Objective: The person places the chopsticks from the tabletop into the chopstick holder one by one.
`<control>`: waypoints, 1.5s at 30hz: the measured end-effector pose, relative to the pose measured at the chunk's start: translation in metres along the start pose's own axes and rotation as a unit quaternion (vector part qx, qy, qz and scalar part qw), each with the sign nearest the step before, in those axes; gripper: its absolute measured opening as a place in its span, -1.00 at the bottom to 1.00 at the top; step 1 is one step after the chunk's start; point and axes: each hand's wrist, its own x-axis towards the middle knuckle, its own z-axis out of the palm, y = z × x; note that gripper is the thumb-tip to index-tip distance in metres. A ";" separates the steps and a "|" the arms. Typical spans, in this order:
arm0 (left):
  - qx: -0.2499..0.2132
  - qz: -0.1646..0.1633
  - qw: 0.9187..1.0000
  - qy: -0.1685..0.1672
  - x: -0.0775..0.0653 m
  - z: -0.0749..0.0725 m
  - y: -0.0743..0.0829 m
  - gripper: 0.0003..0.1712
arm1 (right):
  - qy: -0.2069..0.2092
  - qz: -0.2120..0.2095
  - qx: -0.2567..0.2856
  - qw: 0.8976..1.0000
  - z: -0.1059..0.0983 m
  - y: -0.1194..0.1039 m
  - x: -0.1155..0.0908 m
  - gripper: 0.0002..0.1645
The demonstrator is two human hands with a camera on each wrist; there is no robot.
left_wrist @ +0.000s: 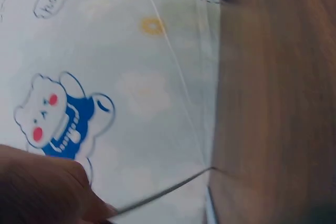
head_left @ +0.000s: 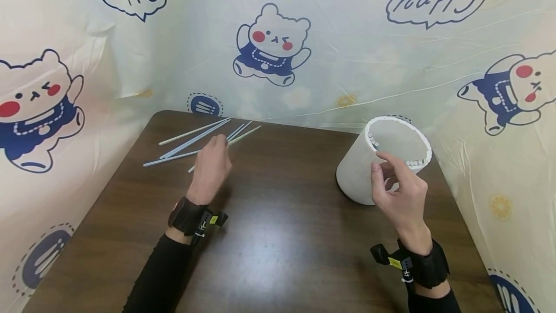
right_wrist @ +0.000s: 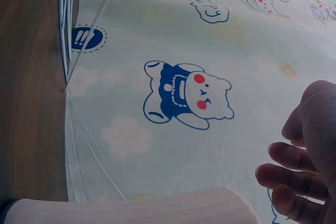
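Note:
My left hand [head_left: 212, 165] is over the far left of the table, beside several thin pale blue and pale green sticks, straw-like in look [head_left: 191, 140]. It pinches one thin stick [right_wrist: 90, 32], which slants down towards the tabletop in the right wrist view; the left wrist view shows the same stick [left_wrist: 157, 195] reaching out from the fingers. My right hand [head_left: 401, 190] is raised in front of a white cylindrical container [head_left: 354, 173], its fingers loosely bent with nothing between them. Small white pieces [head_left: 417, 163] line parts of the container's inner rim.
A brown wooden table [head_left: 269, 235] lies under everything. Behind and on both sides hangs a pale curtain [head_left: 347, 52] printed with bears and lettering. The container stands near the table's far right edge.

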 end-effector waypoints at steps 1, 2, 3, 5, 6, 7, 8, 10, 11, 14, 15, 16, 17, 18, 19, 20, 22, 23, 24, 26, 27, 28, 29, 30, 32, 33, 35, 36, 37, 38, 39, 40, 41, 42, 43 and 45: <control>-0.009 0.019 1.000 0.018 0.001 -0.002 0.004 -0.96 | 0.001 0.000 0.001 1.000 0.000 0.000 0.000 -0.63; -0.018 0.040 0.998 0.036 0.002 -0.004 0.009 -0.98 | 0.002 -0.001 0.003 1.000 0.000 0.000 0.000 -0.63; -0.025 0.062 0.996 0.053 0.002 -0.006 0.013 -0.98 | 0.002 -0.001 0.004 1.000 0.000 0.000 0.000 -0.63; -0.036 0.112 0.989 0.086 0.002 -0.012 0.024 -0.94 | 0.000 -0.002 0.006 1.000 -0.001 0.000 0.000 -0.63; -0.042 0.138 0.984 0.101 0.001 -0.016 0.029 -0.91 | -0.001 -0.003 0.008 1.000 0.000 0.000 0.000 -0.62; -0.047 0.165 0.978 0.116 0.001 -0.019 0.036 -0.88 | -0.003 -0.005 0.010 1.000 0.000 0.000 0.000 -0.62; -0.050 0.189 0.972 0.128 0.000 -0.024 0.042 -0.86 | -0.006 -0.007 0.011 1.000 0.000 0.000 0.000 -0.62; -0.056 0.236 0.958 0.151 -0.003 -0.036 0.057 -0.80 | -0.017 -0.015 0.016 1.000 0.001 -0.001 0.000 -0.61; -0.060 0.257 0.951 0.162 -0.005 -0.042 0.065 -0.77 | -0.025 -0.019 0.020 0.999 0.001 -0.002 0.000 -0.59; -0.079 0.321 0.922 0.201 -0.011 -0.061 0.089 -0.71 | -0.048 -0.037 0.027 0.998 0.003 -0.006 0.000 -0.49; -0.090 0.343 0.910 0.214 -0.014 -0.067 0.097 -0.72 | -0.055 -0.043 0.029 0.997 0.004 -0.008 0.000 -0.46; -0.099 0.365 0.897 0.227 -0.016 -0.073 0.105 -0.75 | -0.061 -0.051 0.030 0.996 0.005 -0.010 0.001 -0.44; -0.110 0.390 0.882 0.242 -0.018 -0.078 0.112 -0.77 | -0.066 -0.059 0.030 0.996 0.006 -0.012 0.001 -0.43; -0.117 0.415 0.864 0.259 -0.020 -0.081 0.119 -0.79 | -0.070 -0.066 0.028 0.995 0.007 -0.014 0.002 -0.44; -0.123 0.441 0.845 0.276 -0.021 -0.085 0.125 -0.81 | -0.074 -0.074 0.027 0.994 0.008 -0.015 0.002 -0.45; -0.124 0.465 0.826 0.293 -0.022 -0.087 0.131 -0.84 | -0.076 -0.080 0.027 0.993 0.009 -0.017 0.002 -0.45; -0.126 0.509 0.788 0.324 -0.024 -0.090 0.139 -0.86 | -0.083 -0.090 0.025 0.992 0.009 -0.020 0.003 -0.44; -0.126 0.527 0.769 0.338 -0.024 -0.089 0.142 -0.88 | -0.086 -0.094 0.024 0.992 0.009 -0.021 0.003 -0.43; -0.127 0.542 0.754 0.348 -0.026 -0.089 0.145 -0.90 | -0.088 -0.098 0.024 0.991 0.009 -0.022 0.002 -0.42; -0.133 0.566 0.733 0.355 -0.029 -0.087 0.149 -0.93 | -0.090 -0.105 0.029 0.990 0.008 -0.023 0.001 -0.41; -0.136 0.576 0.723 0.356 -0.030 -0.085 0.152 -0.94 | -0.088 -0.107 0.032 0.990 0.008 -0.024 0.001 -0.42; -0.136 0.586 0.715 0.357 -0.031 -0.084 0.154 -0.94 | -0.084 -0.112 0.033 0.990 0.007 -0.025 0.000 -0.43; -0.136 0.596 0.706 0.357 -0.032 -0.083 0.157 -0.94 | -0.079 -0.118 0.032 0.989 0.007 -0.025 -0.001 -0.45; -0.135 0.604 0.700 0.357 -0.033 -0.081 0.159 -0.92 | -0.072 -0.123 0.033 0.989 0.007 -0.026 -0.002 -0.47; -0.131 0.615 0.692 0.355 -0.033 -0.078 0.165 -0.88 | -0.057 -0.128 0.027 0.990 0.005 -0.026 -0.002 -0.49; -0.128 0.620 0.689 0.354 -0.033 -0.076 0.168 -0.87 | -0.048 -0.130 0.022 0.990 0.004 -0.026 -0.002 -0.49; -0.124 0.623 0.689 0.349 -0.034 -0.073 0.172 -0.83 | -0.033 -0.128 0.018 0.991 0.002 -0.024 -0.002 -0.48; -0.121 0.622 0.691 0.347 -0.035 -0.072 0.173 -0.82 | -0.026 -0.124 0.017 0.992 0.002 -0.024 -0.002 -0.47; -0.119 0.620 0.695 0.344 -0.035 -0.071 0.175 -0.81 | -0.020 -0.120 0.015 0.992 0.001 -0.023 -0.002 -0.47; -0.119 0.619 0.696 0.345 -0.034 -0.070 0.176 -0.78 | -0.013 -0.117 0.013 0.993 0.000 -0.021 -0.002 -0.47; -0.119 0.617 0.698 0.345 -0.034 -0.069 0.178 -0.76 | -0.008 -0.113 0.009 0.993 0.000 -0.020 -0.001 -0.47; -0.119 0.614 0.700 0.344 -0.033 -0.068 0.179 -0.73 | -0.003 -0.108 0.005 0.994 -0.001 -0.019 -0.001 -0.47; -0.119 0.612 0.702 0.344 -0.030 -0.067 0.181 -0.71 | 0.001 -0.102 0.001 0.995 -0.001 -0.017 0.000 -0.47; -0.117 0.609 0.707 0.340 -0.028 -0.067 0.182 -0.69 | 0.006 -0.095 -0.004 0.995 -0.002 -0.015 0.000 -0.47; -0.116 0.606 0.712 0.336 -0.025 -0.065 0.185 -0.67 | 0.012 -0.088 -0.007 0.996 -0.002 -0.014 0.001 -0.47; -0.110 0.602 0.721 0.326 -0.019 -0.062 0.189 -0.67 | 0.025 -0.070 -0.014 0.997 -0.002 -0.010 0.001 -0.47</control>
